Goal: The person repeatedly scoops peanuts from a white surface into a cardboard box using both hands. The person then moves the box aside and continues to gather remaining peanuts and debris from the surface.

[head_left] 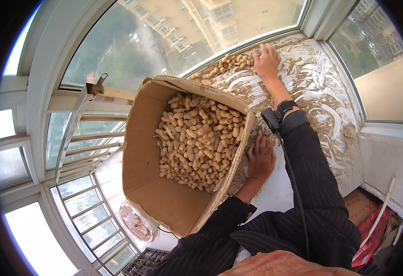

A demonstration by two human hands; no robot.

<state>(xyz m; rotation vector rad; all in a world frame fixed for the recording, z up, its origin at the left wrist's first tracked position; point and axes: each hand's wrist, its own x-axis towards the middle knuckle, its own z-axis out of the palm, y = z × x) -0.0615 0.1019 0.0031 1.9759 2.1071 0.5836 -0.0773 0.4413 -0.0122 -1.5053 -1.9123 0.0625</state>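
Observation:
An open cardboard box [141, 147] holds a heap of unshelled peanuts [197, 138]. My right hand [267, 63] reaches to the far end of the dusty white sill [312, 87]. Its fingers are apart and slightly bent, and they rest beside a row of loose peanuts [224, 65] along the window. Nothing shows in its grasp. Close to the box's right wall, my left hand [260, 161] lies low with fingers spread over a strip of brown dirt. I see nothing held in it, though its palm is hidden.
Brown grit and streaks cover much of the sill. Windows border it at the far side and right. Left of the box stands a metal rack [91, 94] with bars; below it is a clear plastic bag [137, 223]. A red bag [372, 234] and a carton [360, 204] sit at lower right.

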